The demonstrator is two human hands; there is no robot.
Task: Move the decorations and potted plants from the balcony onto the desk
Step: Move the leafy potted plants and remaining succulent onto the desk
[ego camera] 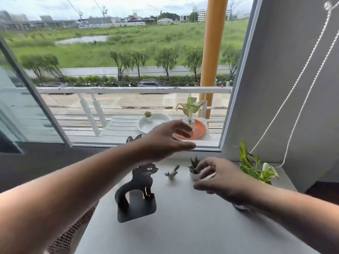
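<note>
On the grey desk (pixel 183 226) stand a black cat bookend (pixel 139 184), a small bird figurine (pixel 172 173), a tiny spiky plant in a white pot (pixel 194 169) and a leafy pothos (pixel 256 167). Out on the balcony table a small succulent (pixel 148 116) sits in a white dish (pixel 156 123). Beside it a pale leafy plant (pixel 190 109) stands on an orange plate (pixel 200 129). A second black cat shape (pixel 133 139) shows at the sill. My left hand (pixel 165 140) reaches open through the window toward the orange plate. My right hand (pixel 218 176) hovers open just right of the spiky plant.
An open glass pane (pixel 27 107) swings in at the left. The white window frame (pixel 236 88) and a grey wall bound the right, with a hanging bead cord (pixel 300 85). A white railing (pixel 128 89) and orange pillar (pixel 212 52) stand behind the balcony table.
</note>
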